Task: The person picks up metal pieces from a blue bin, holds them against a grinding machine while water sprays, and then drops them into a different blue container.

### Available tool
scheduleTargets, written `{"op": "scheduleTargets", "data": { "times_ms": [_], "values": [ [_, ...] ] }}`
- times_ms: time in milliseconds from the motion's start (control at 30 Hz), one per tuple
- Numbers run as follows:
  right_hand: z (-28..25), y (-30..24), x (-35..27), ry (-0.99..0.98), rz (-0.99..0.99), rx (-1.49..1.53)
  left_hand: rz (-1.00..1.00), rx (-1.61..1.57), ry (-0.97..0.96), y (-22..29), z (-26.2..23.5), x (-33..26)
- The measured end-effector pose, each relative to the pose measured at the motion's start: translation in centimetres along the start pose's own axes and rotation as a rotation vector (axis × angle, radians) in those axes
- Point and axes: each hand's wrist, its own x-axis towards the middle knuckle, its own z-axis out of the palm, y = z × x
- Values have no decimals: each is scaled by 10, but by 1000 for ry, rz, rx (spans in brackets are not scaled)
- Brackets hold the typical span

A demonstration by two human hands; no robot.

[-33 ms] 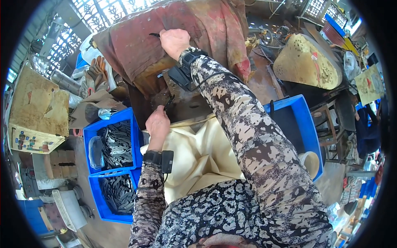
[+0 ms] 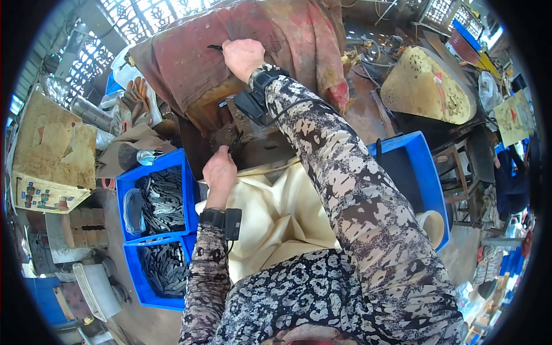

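My left hand (image 2: 219, 175) is closed round a small, slim dark piece (image 2: 236, 140), held upright at the near edge of a dark, wet-looking work surface (image 2: 267, 148). Further off, my right hand (image 2: 244, 58) is a fist above the stained reddish cloth (image 2: 190, 66) draped over the machine. A short dark tip (image 2: 215, 47) sticks out from its left side; the rest is hidden in the fingers, so I cannot tell its kind. A cream apron or sheet (image 2: 276, 213) spreads across my lap below the work surface.
Blue bins (image 2: 187, 201) of flat grey metal pieces (image 2: 164, 201) stand on the left. A larger blue bin (image 2: 428, 172) with a white tub (image 2: 431, 227) is on the right. A control box (image 2: 52, 144) and brown gloves (image 2: 135, 100) lie left; a yellowish machine cover (image 2: 428, 86) stands right.
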Motion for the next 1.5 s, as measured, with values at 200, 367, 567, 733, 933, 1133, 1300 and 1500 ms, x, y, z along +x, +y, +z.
{"op": "scheduleTargets", "data": {
  "times_ms": [200,367,567,733,933,1133,1300,1500],
  "values": [
    [5,-9,-1,-33,31,61,-77,25,-76,-6,-1,3],
    [-6,13,-29,66,-94,20,-118,-74,-45,-4,12,13],
    [-64,-20,-145,42,-36,294,-112,-744,268,-25,15,16],
    [-76,-31,-256,79,-154,488,148,-426,472,-20,14,24],
    [-72,-24,-315,-141,-96,474,162,-119,76,-13,11,41],
    [-64,-10,-327,-68,-191,455,252,48,-168,-7,24,48],
    [-74,-3,-324,-320,-87,631,404,118,-175,-27,39,57],
    [-78,5,-309,-337,371,996,354,116,-258,-22,60,70]
  ]
}}
